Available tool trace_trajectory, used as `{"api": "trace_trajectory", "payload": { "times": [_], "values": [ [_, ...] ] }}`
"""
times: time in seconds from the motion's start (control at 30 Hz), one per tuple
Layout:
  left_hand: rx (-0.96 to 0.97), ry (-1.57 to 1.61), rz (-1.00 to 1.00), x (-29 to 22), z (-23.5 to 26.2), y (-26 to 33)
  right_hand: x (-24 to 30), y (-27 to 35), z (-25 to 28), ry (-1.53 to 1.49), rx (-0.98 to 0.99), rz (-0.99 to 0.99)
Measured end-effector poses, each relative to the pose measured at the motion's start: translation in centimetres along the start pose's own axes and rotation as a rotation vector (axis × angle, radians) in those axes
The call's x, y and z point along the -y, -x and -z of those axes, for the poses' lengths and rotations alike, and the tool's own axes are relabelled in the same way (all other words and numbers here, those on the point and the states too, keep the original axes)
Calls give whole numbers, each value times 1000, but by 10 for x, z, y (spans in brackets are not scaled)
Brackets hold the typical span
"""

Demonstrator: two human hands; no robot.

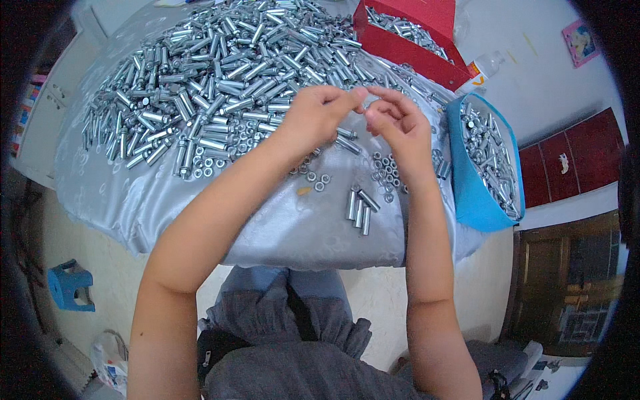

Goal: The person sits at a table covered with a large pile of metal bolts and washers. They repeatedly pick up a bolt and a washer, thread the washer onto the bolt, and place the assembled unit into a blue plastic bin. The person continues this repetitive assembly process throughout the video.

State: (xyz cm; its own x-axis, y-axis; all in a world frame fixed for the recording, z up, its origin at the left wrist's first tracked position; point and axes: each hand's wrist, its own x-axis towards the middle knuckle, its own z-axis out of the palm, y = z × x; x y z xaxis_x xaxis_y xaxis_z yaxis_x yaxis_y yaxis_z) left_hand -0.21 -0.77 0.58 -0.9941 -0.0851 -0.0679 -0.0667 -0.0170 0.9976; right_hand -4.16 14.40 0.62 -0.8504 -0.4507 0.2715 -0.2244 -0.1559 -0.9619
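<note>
A small metal part [365,103], barely visible, sits pinched between the fingertips of the left hand [319,119] and right hand [395,127], above loose nuts [385,175] near the table's [293,233] front edge.

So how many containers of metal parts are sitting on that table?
2: a red box at the table's far right corner, and a blue bin at its right edge. Others may lie out of view.
</note>
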Motion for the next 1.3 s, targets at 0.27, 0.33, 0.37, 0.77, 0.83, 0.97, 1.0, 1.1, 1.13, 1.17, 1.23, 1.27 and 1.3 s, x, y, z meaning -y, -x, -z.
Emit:
{"api": "trace_trajectory", "payload": {
  "times": [0.27, 0.33, 0.37, 0.77, 0.83, 0.97, 1.0, 1.1, 1.13, 1.17, 1.23, 1.27, 1.3],
  "values": [
    [-51, 378, 6, -2, 14, -5, -10, -6, 23, 422, -187, 50],
    [-72, 390, -14, 2, 15, -9, -14, -5, 26, 686, -155, 89],
    [-83, 396, -24, 3, 15, -10, -16, -5, 29, 774, -161, 96],
    [-101, 307, -49, 5, 13, -11, -27, -7, 53, 1188, -211, 80],
    [-98, 327, -51, 5, 13, -11, -27, -6, 49, 1306, -264, 102],
    [-107, 315, -19, 3, 13, -9, -30, -6, 53, 1358, -277, -42],
    [-112, 317, -25, 2, 12, -9, -32, -7, 56, 1365, -270, -66],
    [-116, 308, -41, 2, 12, -9, -39, -9, 67, 1296, -257, -84],
    [-112, 296, -46, 2, 12, -9, -40, -9, 69, 1256, -255, -83],
    [-107, 284, -51, 2, 12, -9, -40, -9, 70, 1226, -243, -101],
    [-108, 258, -39, 4, 13, -10, -37, -10, 71, 1162, -218, -135],
    [-109, 244, -33, 5, 14, -10, -37, -10, 70, 1155, -215, -129],
    [-114, 254, -40, 4, 12, -10, -36, -9, 71, 1153, -213, -124]
  ]
}}
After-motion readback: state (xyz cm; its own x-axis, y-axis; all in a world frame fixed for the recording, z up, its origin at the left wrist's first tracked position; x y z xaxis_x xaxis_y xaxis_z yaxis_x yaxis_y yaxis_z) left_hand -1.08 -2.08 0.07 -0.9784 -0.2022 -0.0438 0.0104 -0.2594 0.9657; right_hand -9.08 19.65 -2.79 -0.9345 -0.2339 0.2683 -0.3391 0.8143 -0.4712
